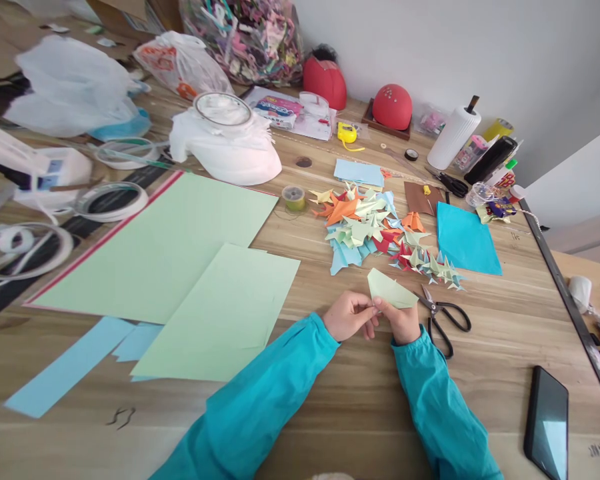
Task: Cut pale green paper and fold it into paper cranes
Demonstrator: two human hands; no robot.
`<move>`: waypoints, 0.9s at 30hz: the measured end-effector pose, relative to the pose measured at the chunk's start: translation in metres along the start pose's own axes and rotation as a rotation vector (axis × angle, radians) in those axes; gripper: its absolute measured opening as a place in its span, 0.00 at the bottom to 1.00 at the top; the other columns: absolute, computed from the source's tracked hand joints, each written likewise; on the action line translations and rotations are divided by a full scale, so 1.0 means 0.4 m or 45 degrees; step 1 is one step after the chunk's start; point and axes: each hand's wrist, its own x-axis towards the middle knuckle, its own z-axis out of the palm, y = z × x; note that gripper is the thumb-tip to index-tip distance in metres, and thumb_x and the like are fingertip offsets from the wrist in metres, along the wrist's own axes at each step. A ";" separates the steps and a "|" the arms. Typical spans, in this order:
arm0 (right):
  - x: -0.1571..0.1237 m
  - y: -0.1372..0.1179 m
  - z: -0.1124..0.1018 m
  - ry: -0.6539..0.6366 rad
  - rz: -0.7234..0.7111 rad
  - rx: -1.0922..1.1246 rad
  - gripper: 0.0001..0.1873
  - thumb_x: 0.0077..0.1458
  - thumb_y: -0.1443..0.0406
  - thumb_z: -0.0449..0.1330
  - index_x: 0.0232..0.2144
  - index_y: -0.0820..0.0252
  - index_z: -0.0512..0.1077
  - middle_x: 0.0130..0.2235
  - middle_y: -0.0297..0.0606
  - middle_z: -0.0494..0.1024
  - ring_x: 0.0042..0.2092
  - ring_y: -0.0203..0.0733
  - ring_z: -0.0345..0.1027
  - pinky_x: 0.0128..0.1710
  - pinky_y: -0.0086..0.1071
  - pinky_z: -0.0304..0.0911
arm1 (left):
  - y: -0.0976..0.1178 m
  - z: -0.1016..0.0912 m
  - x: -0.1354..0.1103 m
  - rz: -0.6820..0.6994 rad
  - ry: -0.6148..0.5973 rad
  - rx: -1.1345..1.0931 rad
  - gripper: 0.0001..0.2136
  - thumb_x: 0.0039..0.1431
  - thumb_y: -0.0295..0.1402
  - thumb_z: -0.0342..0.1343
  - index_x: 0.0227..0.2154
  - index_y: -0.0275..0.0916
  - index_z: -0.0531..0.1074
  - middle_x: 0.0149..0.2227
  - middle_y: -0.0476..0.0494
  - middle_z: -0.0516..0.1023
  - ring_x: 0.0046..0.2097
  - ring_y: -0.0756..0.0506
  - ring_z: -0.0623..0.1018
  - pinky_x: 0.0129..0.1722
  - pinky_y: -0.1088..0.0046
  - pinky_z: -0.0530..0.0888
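Between my two hands is a small piece of pale green paper (391, 289), folded to a point at its upper left. My right hand (401, 321) grips it from the right, thumb on top. My left hand (349, 315) pinches the paper's lower left corner, its fingertips meeting the right thumb. Just beyond lies a pile of folded paper stars (360, 220) in orange, green, blue, red and yellow. Black-handled scissors (443, 317) rest beside my right wrist, blades partly behind the hand. Larger pale green sheets (220, 313) lie to the left.
Blue paper strips (70, 367) stick out near the green sheets. A phone (546, 421) lies at the right, below a turquoise square (467, 238). Tape rolls (111, 202), plastic bags (73, 87) and a thread spool (293, 199) stand left and centre. A yellow tape measure (347, 133) sits behind.
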 end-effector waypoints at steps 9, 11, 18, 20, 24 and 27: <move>-0.005 0.005 0.005 0.128 0.184 0.112 0.17 0.42 0.55 0.68 0.21 0.63 0.71 0.17 0.30 0.70 0.18 0.31 0.59 0.15 0.25 0.54 | 0.003 0.000 -0.003 -0.017 -0.039 0.025 0.20 0.44 0.48 0.63 0.17 0.33 0.70 0.15 0.47 0.72 0.16 0.49 0.73 0.15 0.77 0.69; -0.002 0.015 0.003 0.189 0.201 0.134 0.19 0.45 0.52 0.65 0.20 0.63 0.70 0.16 0.31 0.69 0.17 0.31 0.59 0.13 0.25 0.52 | 0.004 0.002 -0.003 -0.003 -0.022 0.018 0.20 0.44 0.49 0.63 0.17 0.33 0.71 0.15 0.47 0.72 0.16 0.50 0.73 0.14 0.77 0.69; 0.013 0.043 -0.015 0.118 0.121 0.150 0.21 0.46 0.53 0.66 0.16 0.62 0.69 0.14 0.30 0.67 0.17 0.30 0.56 0.16 0.26 0.50 | 0.015 0.000 -0.005 0.044 0.085 -0.016 0.21 0.43 0.50 0.63 0.18 0.33 0.70 0.16 0.47 0.72 0.16 0.50 0.73 0.14 0.76 0.70; 0.013 0.041 -0.018 0.112 0.113 0.113 0.21 0.47 0.53 0.65 0.15 0.62 0.68 0.14 0.30 0.66 0.17 0.30 0.55 0.16 0.26 0.49 | 0.014 0.001 -0.003 0.023 0.088 -0.026 0.22 0.42 0.50 0.64 0.17 0.33 0.70 0.16 0.47 0.72 0.16 0.50 0.73 0.14 0.76 0.71; 0.009 0.021 -0.016 0.049 0.100 -0.001 0.23 0.46 0.53 0.65 0.13 0.62 0.67 0.13 0.29 0.65 0.16 0.29 0.54 0.16 0.26 0.48 | 0.006 0.005 0.004 -0.027 0.133 -0.056 0.22 0.39 0.50 0.66 0.18 0.32 0.71 0.17 0.46 0.73 0.17 0.50 0.73 0.15 0.75 0.72; 0.006 0.003 -0.007 0.037 0.091 -0.054 0.22 0.45 0.52 0.66 0.13 0.62 0.67 0.12 0.29 0.65 0.16 0.29 0.54 0.16 0.26 0.49 | 0.002 0.005 0.008 -0.024 0.169 -0.079 0.24 0.36 0.52 0.66 0.18 0.32 0.72 0.18 0.46 0.73 0.17 0.50 0.73 0.15 0.75 0.72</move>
